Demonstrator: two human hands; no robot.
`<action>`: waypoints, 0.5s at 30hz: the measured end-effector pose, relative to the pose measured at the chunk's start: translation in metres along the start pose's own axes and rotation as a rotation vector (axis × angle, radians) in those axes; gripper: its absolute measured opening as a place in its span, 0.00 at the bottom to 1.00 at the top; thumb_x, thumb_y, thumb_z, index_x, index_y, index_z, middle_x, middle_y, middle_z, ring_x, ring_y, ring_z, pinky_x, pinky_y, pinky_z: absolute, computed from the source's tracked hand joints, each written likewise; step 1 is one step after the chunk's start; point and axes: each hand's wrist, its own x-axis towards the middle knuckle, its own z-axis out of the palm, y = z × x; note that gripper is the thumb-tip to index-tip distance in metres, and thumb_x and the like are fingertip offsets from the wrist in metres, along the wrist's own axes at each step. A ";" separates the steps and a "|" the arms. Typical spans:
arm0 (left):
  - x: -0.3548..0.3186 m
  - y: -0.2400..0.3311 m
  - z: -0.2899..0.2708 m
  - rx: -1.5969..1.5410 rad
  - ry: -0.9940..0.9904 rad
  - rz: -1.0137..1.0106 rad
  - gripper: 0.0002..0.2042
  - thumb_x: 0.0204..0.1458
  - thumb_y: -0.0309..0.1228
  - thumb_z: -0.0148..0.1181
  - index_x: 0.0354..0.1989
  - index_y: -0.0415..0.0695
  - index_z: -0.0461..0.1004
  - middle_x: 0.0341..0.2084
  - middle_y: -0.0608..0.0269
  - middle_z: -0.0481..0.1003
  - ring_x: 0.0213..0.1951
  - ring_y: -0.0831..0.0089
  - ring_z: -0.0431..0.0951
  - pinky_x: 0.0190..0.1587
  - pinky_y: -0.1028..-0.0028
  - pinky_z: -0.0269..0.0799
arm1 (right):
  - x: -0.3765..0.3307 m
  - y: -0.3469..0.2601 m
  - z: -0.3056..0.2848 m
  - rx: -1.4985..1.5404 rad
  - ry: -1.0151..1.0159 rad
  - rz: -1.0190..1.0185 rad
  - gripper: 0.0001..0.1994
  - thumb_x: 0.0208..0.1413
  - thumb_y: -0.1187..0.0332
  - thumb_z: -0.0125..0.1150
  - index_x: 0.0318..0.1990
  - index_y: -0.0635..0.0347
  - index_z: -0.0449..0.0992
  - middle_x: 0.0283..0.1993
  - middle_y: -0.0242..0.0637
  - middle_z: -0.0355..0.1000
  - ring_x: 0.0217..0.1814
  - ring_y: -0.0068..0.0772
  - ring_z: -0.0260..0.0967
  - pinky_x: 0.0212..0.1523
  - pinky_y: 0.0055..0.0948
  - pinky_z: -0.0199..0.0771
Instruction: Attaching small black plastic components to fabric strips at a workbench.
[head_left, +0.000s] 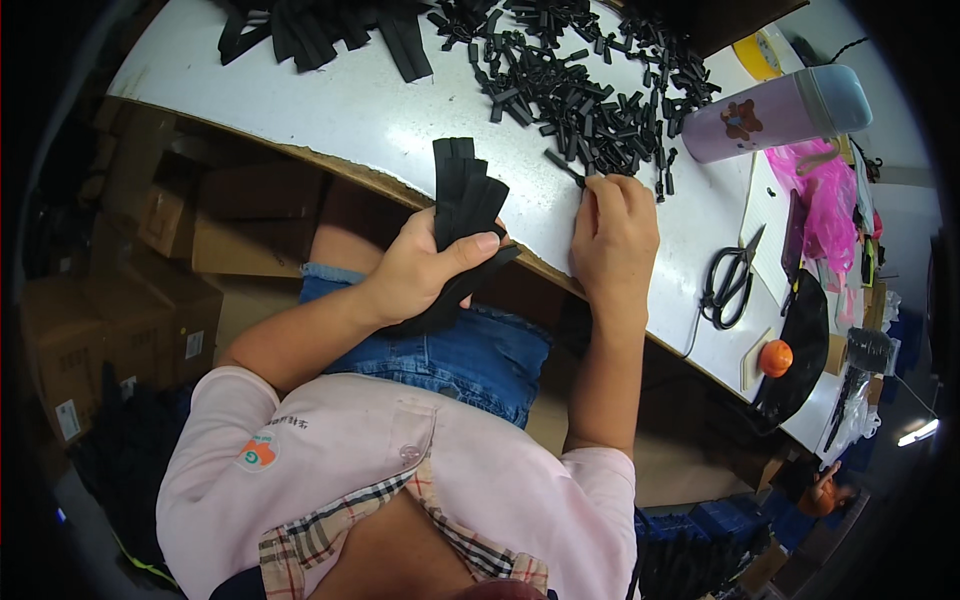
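My left hand (430, 262) is closed round a bundle of black zipper strips (462, 190), held just off the table's near edge. Their flat ends fan out above the thumb, and the lower part hangs over my lap. At the near side of a pile of small black zipper pulls (590, 110), my right hand (618, 225) rests on the table with its fingertips pinched together. One black zipper pull (562, 166) sticks out at those fingertips; the fingers partly hide it. More black strips (300, 35) lie at the table's far left.
On the right of the white table (380, 125) are black-handled scissors (730, 280), a lilac bottle (750, 118) lying tilted, a pink plastic bag (820, 205), a yellow tape roll (758, 56) and an orange knob (775, 358). Cardboard boxes (250, 225) stand below at left.
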 end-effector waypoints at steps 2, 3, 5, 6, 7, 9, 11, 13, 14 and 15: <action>0.003 -0.011 -0.003 0.128 0.025 0.158 0.10 0.48 0.31 0.53 0.35 0.38 0.67 0.25 0.66 0.69 0.23 0.83 0.67 0.23 0.83 0.65 | -0.004 -0.002 0.002 0.188 0.067 0.120 0.06 0.38 0.80 0.54 0.27 0.64 0.70 0.29 0.39 0.66 0.28 0.35 0.64 0.29 0.26 0.66; 0.004 -0.015 -0.004 0.256 0.050 0.316 0.09 0.48 0.31 0.53 0.33 0.39 0.68 0.23 0.68 0.69 0.23 0.85 0.65 0.24 0.83 0.63 | -0.006 -0.005 -0.001 0.189 0.067 0.121 0.06 0.38 0.80 0.54 0.27 0.64 0.70 0.29 0.39 0.66 0.28 0.35 0.64 0.29 0.26 0.66; 0.003 -0.012 0.000 0.310 0.087 0.315 0.07 0.48 0.29 0.54 0.32 0.38 0.69 0.22 0.69 0.69 0.23 0.85 0.65 0.25 0.83 0.62 | -0.008 -0.018 -0.009 0.530 0.008 0.410 0.04 0.42 0.80 0.55 0.28 0.65 0.69 0.27 0.36 0.66 0.24 0.24 0.64 0.26 0.19 0.65; 0.002 -0.011 0.002 0.363 0.126 0.316 0.06 0.48 0.28 0.54 0.30 0.38 0.70 0.20 0.70 0.69 0.23 0.86 0.64 0.25 0.83 0.62 | -0.011 -0.024 -0.011 0.531 0.008 0.412 0.04 0.42 0.80 0.55 0.28 0.65 0.69 0.27 0.36 0.66 0.24 0.24 0.64 0.26 0.19 0.65; 0.002 -0.012 0.004 0.362 0.119 0.316 0.06 0.48 0.28 0.54 0.30 0.38 0.70 0.20 0.70 0.69 0.23 0.86 0.64 0.25 0.83 0.62 | -0.014 -0.032 -0.015 0.881 -0.006 0.519 0.03 0.43 0.80 0.55 0.28 0.66 0.69 0.27 0.34 0.66 0.24 0.20 0.64 0.26 0.16 0.64; 0.003 -0.015 0.006 0.384 0.182 0.359 0.05 0.46 0.26 0.55 0.30 0.37 0.71 0.19 0.70 0.69 0.23 0.86 0.65 0.26 0.83 0.63 | -0.020 -0.048 -0.014 1.261 0.002 0.583 0.03 0.44 0.79 0.56 0.28 0.66 0.70 0.29 0.32 0.66 0.28 0.15 0.64 0.27 0.14 0.66; 0.006 -0.016 0.004 0.398 0.152 0.411 0.05 0.46 0.25 0.55 0.30 0.38 0.71 0.20 0.70 0.69 0.24 0.86 0.66 0.26 0.83 0.63 | -0.024 -0.054 -0.011 1.145 0.068 0.427 0.04 0.42 0.80 0.56 0.28 0.67 0.70 0.29 0.34 0.66 0.26 0.17 0.65 0.26 0.14 0.67; 0.007 -0.016 0.003 0.409 0.123 0.464 0.05 0.45 0.25 0.55 0.30 0.38 0.71 0.20 0.69 0.70 0.24 0.85 0.66 0.26 0.83 0.63 | -0.023 -0.054 -0.013 1.074 0.090 0.360 0.04 0.41 0.81 0.56 0.28 0.67 0.70 0.29 0.35 0.66 0.25 0.18 0.65 0.25 0.14 0.67; 0.006 -0.016 0.003 0.426 0.120 0.468 0.05 0.45 0.24 0.55 0.30 0.37 0.71 0.20 0.69 0.70 0.24 0.85 0.67 0.27 0.83 0.63 | -0.022 -0.052 -0.014 1.043 0.096 0.305 0.04 0.41 0.81 0.57 0.27 0.67 0.70 0.29 0.36 0.66 0.24 0.19 0.65 0.24 0.15 0.67; 0.006 -0.015 0.003 0.443 0.117 0.472 0.05 0.45 0.24 0.55 0.30 0.37 0.71 0.20 0.68 0.70 0.24 0.85 0.67 0.27 0.83 0.64 | -0.022 -0.051 -0.015 1.011 0.101 0.251 0.05 0.40 0.82 0.57 0.27 0.67 0.71 0.29 0.36 0.66 0.23 0.19 0.65 0.23 0.15 0.68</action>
